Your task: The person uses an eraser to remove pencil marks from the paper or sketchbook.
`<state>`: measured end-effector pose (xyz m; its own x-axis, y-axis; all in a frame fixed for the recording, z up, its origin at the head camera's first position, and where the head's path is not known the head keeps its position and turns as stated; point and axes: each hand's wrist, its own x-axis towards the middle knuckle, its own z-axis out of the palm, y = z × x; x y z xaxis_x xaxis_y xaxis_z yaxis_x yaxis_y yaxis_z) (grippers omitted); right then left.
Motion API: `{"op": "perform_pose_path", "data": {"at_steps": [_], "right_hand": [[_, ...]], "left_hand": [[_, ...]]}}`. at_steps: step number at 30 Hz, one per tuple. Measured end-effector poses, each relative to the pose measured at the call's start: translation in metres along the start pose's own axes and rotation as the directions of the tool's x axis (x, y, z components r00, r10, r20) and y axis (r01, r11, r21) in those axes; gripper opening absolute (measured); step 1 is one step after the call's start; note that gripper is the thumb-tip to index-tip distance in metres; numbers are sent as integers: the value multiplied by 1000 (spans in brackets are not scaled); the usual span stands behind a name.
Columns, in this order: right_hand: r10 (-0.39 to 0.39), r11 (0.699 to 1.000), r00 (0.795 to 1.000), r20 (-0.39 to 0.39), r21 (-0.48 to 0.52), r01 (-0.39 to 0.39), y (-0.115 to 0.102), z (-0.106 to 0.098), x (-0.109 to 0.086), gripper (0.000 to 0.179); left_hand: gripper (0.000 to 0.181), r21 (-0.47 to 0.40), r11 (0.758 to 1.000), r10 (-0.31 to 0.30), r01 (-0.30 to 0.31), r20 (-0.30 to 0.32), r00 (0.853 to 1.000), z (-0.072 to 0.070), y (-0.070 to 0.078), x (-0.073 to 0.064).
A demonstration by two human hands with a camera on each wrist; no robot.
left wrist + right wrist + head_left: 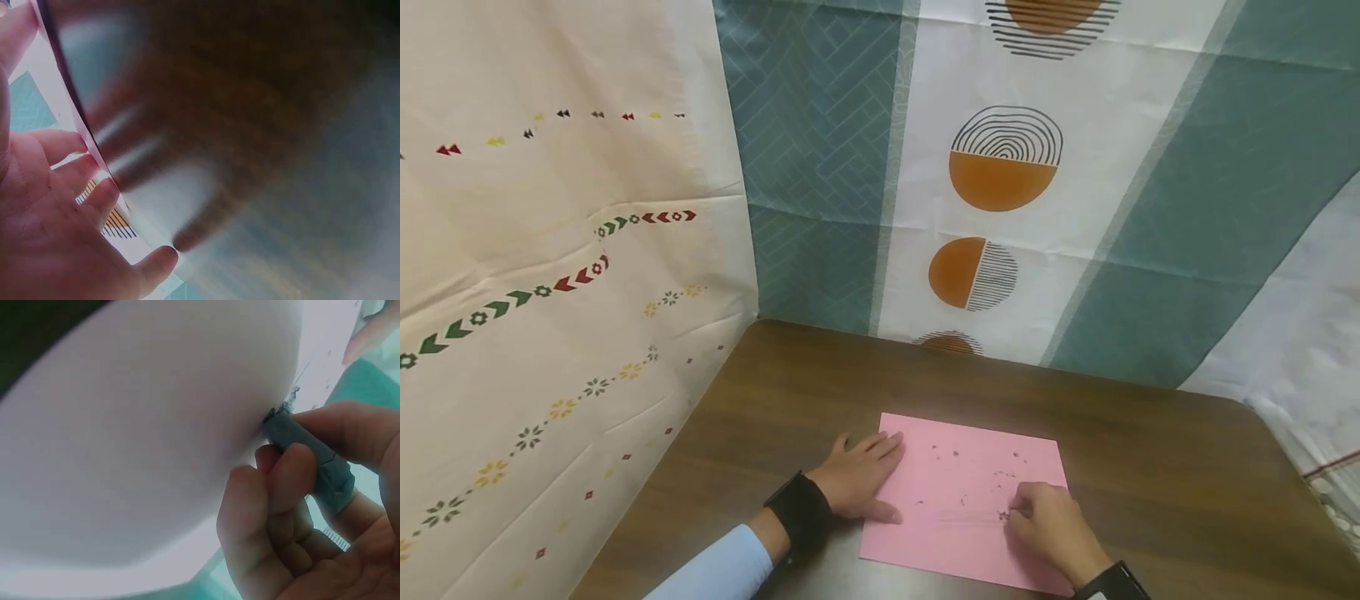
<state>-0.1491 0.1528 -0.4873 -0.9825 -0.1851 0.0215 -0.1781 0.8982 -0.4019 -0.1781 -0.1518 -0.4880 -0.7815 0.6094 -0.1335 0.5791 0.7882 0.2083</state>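
Note:
A sheet of pink paper point(917, 537) lies on the brown table, with small dark marks point(956, 454) scattered over it. My left hand point(857, 479) rests flat across the sheet's left edge, fingers straight and thumb spread apart. Over the lower right part of the paper, my right hand point(1051, 529) pinches a short grey-blue crayon point(306, 447) in a creased paper wrapper. Its dark tip touches the sheet beside a fresh-looking scribble point(292, 397), as the right wrist view shows. In the head view the fingers hide the crayon.
The wooden table point(790, 392) extends around the paper on every side. A patterned cream cloth point(587, 250) hangs at the left, and a teal and white curtain point(820, 167) with orange circles stands behind the table. Whitish cloth point(1307, 367) borders the right side.

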Motion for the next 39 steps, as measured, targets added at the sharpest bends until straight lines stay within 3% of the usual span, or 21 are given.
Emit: {"op": "perform_pose_path", "data": {"at_steps": [7, 15, 20, 27, 33, 39], "right_hand": [[67, 995, 998, 3, -70, -67, 13, -11, -5, 11], [67, 994, 998, -2, -81, -67, 12, -11, -8, 16], [53, 996, 998, -30, -64, -55, 10, -10, -6, 8], [-100, 995, 991, -88, -10, 100, -17, -9, 2, 9], [-173, 984, 982, -71, 15, 175, -47, -3, 10, 14], [-296, 952, 955, -32, 76, 298, -74, 2, 16, 6]], "left_hand": [[93, -11, 1000, -7, 7, -4, 1000, 4, -3, -1], [94, -19, 1000, 3, -3, 0, 1000, 6, -3, -1], [94, -18, 1000, -2, 2, -5, 1000, 8, -2, -3], [93, -22, 1000, -10, 10, -8, 1000, 3, 0, -3], [93, -14, 1000, -8, 8, -15, 1000, 3, -1, -2], [94, -12, 1000, 1, -1, -27, 1000, 4, -2, 0]]}}
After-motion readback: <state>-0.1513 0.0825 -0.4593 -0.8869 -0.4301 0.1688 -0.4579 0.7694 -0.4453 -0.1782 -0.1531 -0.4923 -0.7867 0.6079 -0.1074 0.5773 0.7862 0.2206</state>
